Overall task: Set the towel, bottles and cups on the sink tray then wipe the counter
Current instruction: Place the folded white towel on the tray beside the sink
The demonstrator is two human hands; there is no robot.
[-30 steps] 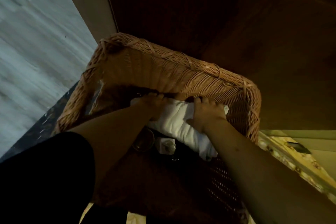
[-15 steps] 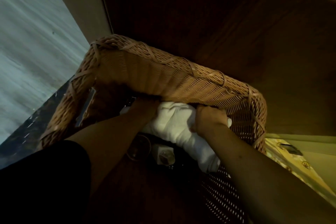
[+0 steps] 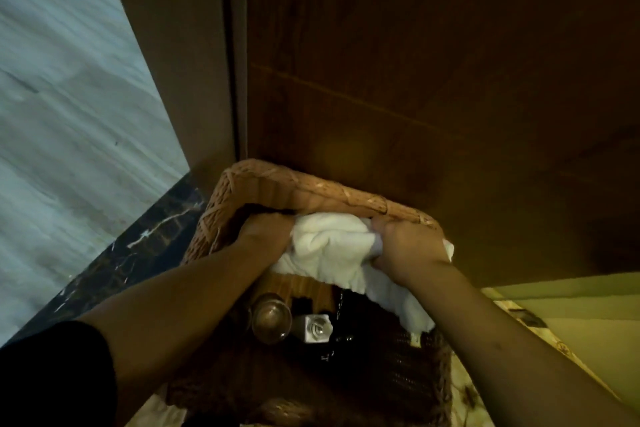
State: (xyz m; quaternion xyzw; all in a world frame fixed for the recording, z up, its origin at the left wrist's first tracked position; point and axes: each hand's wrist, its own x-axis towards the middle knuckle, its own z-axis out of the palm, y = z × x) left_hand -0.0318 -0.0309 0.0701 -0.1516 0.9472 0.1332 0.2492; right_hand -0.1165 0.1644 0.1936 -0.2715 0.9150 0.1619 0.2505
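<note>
A white towel (image 3: 332, 246), bunched up, lies at the far end of a brown wicker basket (image 3: 311, 187). My left hand (image 3: 265, 230) grips its left end and my right hand (image 3: 408, 241) grips its right part, fingers curled into the cloth. A loose end of the towel hangs down under my right wrist. Below the towel, inside the basket, stand a clear glass cup (image 3: 270, 317) and a small square bottle with a silvery cap (image 3: 317, 328). Darker items beside them are too dim to tell.
A dark wooden panel (image 3: 433, 80) rises right behind the basket. To the left runs a black marble strip (image 3: 138, 246) and a pale grey floor (image 3: 62, 135). A yellow patterned surface (image 3: 540, 333) shows at the lower right.
Both hands have closed tighter on the towel and bunched it up toward the basket's far rim. The view has swung upward, so the basket sits lower in frame.
</note>
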